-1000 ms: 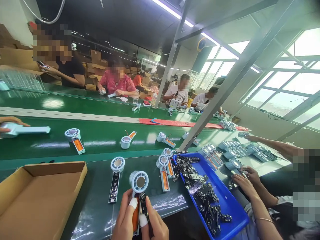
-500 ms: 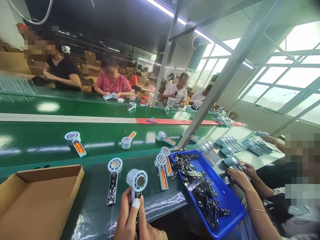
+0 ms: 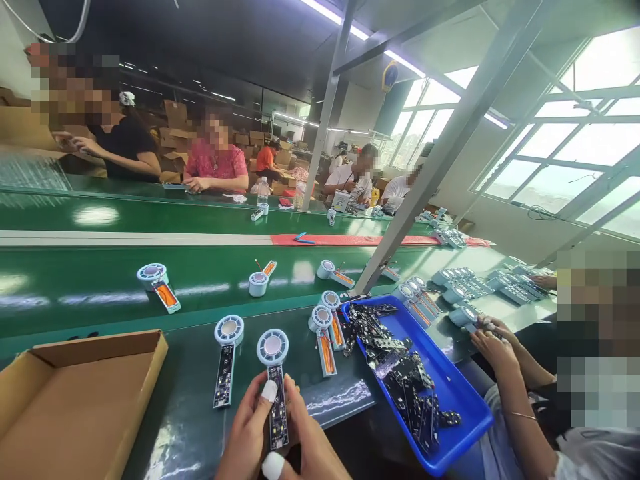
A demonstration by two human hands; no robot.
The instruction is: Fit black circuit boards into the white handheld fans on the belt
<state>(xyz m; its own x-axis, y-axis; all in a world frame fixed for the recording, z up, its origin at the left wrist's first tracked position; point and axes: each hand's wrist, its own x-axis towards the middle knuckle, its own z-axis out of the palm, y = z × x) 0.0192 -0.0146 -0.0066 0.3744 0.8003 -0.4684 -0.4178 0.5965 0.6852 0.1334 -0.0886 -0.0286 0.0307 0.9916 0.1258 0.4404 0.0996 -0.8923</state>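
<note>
My left hand (image 3: 245,427) and right hand (image 3: 313,443) pinch a black circuit board (image 3: 278,413) by its edges (white tape (image 3: 269,391) covers one finger), so the round white fan head (image 3: 273,347) stays free. Beyond, more boards (image 3: 400,380) lie in a blue tray (image 3: 453,393), close to reach, on the green belt (image 3: 170,413).

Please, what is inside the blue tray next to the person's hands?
A loose heap of black circuit boards lies in the blue tray. They cover much of its floor, so anything beneath them cannot be seen.

Cardboard box (image 3: 75,407) left on conveyor belt (image 3: 185,427) — tray (image 3: 450,393) right, circuit boards (image 3: 400,380) in it.
</note>
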